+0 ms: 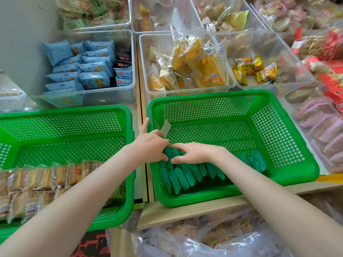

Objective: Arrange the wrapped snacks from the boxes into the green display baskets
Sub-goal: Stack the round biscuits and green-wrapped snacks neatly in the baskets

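Observation:
Two green display baskets stand side by side. The right basket point(289, 127) holds a row of green wrapped snacks point(187, 175) standing on edge along its near side, with a few more point(254, 161) at the right. My left hand point(151, 143) and my right hand point(193, 153) meet over the left end of that row, both gripping green snacks point(171, 153). The left basket point(65, 125) holds tan wrapped biscuit packs point(37, 184) at its near end.
Clear bins behind the baskets hold blue packs point(81, 69), yellow cake packs point(193, 65) and small yellow snacks point(254, 69). Red and pink packs point(326, 112) lie at the right. A cardboard box with a plastic bag of snacks point(213, 236) sits below the right basket.

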Available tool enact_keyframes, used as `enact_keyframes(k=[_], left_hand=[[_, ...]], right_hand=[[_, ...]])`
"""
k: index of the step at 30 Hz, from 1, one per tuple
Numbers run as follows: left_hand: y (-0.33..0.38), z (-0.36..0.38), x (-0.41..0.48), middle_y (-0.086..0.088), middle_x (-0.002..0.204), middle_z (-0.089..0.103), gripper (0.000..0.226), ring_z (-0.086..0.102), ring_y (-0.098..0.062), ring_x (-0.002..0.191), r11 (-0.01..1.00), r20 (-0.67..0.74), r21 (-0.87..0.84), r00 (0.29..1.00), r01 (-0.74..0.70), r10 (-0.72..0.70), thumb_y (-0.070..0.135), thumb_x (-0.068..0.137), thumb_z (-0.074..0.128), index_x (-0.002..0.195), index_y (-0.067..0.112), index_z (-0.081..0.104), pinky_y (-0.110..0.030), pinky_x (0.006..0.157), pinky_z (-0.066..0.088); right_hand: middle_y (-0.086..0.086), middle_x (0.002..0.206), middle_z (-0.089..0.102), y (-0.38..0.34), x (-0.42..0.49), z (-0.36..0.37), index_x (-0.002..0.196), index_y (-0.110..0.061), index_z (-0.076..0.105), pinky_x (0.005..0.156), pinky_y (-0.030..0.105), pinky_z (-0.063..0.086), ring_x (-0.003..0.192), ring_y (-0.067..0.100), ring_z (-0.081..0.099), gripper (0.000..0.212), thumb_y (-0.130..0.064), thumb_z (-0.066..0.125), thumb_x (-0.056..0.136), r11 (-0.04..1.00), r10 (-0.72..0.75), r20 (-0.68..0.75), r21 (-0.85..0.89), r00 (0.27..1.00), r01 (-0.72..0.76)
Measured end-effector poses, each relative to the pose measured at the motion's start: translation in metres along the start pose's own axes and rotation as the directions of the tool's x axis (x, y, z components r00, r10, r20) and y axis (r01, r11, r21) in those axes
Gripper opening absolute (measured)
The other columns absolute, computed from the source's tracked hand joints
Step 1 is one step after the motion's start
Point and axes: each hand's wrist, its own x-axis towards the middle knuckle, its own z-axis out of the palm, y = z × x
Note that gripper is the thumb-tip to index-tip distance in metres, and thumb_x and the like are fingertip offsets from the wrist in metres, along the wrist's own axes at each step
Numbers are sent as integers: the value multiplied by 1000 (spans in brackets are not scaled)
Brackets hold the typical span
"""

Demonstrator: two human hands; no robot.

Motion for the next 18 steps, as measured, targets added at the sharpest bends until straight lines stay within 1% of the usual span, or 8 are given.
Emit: enact_keyframes(k=[2,3,5,6,8,12,16,18], left_hand=[[1,-1,3,3,137,52,48,24,-15,142,999,30,38,999,-12,11,51,94,47,135,27,52,-60,101,-26],[1,-2,5,3,134,54,46,28,-15,140,999,46,35,999,-23,21,51,94,47,132,26,55,-59,100,-28],[-2,-2,8,3,129,56,44,34,-14,136,999,64,0,997,-40,40,52,93,48,129,27,58,-59,103,-26],[-3,-2,9,3,129,56,44,35,-14,136,999,63,-20,997,-47,48,52,93,48,129,29,58,-59,104,-24],[-4,0,9,3,131,54,44,32,-13,137,998,46,-43,997,-54,56,52,93,48,130,31,57,-58,106,-23],[-2,2,4,2,134,53,45,25,-12,140,997,13,-42,998,-60,61,48,94,47,136,30,50,-58,105,-25],[3,7,-10,5,131,55,51,32,-17,138,995,-157,-89,987,-46,32,47,94,45,141,27,43,-60,110,-17],[5,13,-23,5,139,48,52,31,-17,138,986,-278,-166,960,-30,-18,42,95,46,143,25,39,-55,115,-9]], right_hand=[[-1,156,29,-1,-2,0,152,-33,17,110,37,31,139,20,33,72,-58,47,92,999,12,13,31,1000,-12],[-1,154,33,-2,-3,-1,151,-34,22,109,37,34,137,20,37,68,-58,47,92,999,10,21,36,1000,-11],[-1,150,39,-3,-4,-3,147,-33,32,107,37,36,132,19,42,63,-57,49,92,999,2,32,36,999,-3],[-1,151,38,-5,-5,-5,148,-31,32,109,38,35,134,19,40,65,-57,50,91,999,3,36,38,999,-4],[-2,155,31,-6,-7,-7,150,-29,26,112,37,30,139,18,34,70,-59,50,91,999,16,52,37,999,-18],[0,157,27,-10,-10,-1,153,-30,15,110,34,27,141,19,30,70,-58,43,94,1000,29,44,-4,999,-28],[-3,159,21,-13,-21,4,153,-24,18,115,35,24,144,14,23,72,-46,52,94,996,-20,-148,82,989,32],[-3,159,20,-16,-31,5,153,-23,18,117,38,23,144,14,22,71,-44,52,94,995,-1,-204,96,979,21]])
